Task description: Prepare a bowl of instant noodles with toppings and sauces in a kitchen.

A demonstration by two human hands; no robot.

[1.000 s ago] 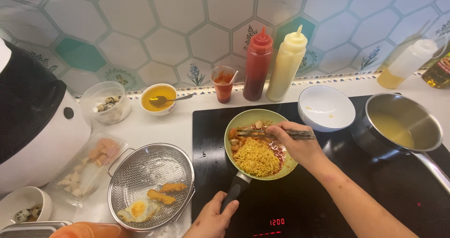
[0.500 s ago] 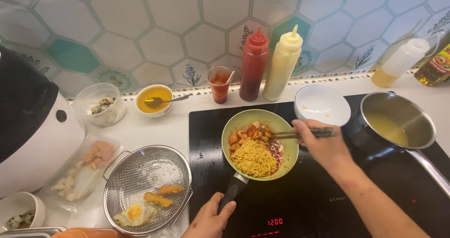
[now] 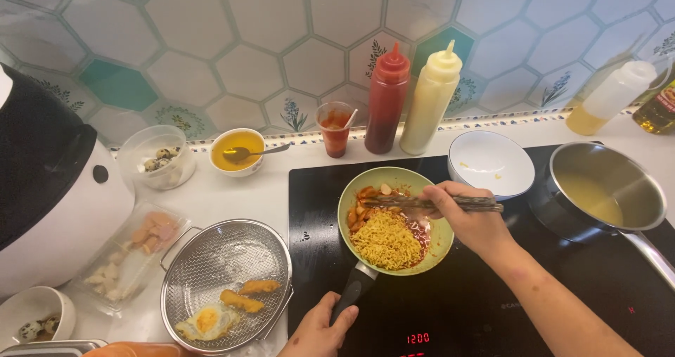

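Left hand, at the lower edge of the view, fingers clenched around the black handle of a green frying pan standing on the black induction cooktop. Right hand, fingers grasping a pair of chopsticks held level across the pan, tips over sliced sausage beside yellow noodles and red sauce. Nearby: white bowl, steel saucepan, mesh strainer holding a fried egg on the desk.

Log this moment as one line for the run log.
left hand: grips green pan handle | right hand: holds chopsticks over noodles | pan: on black cooktop
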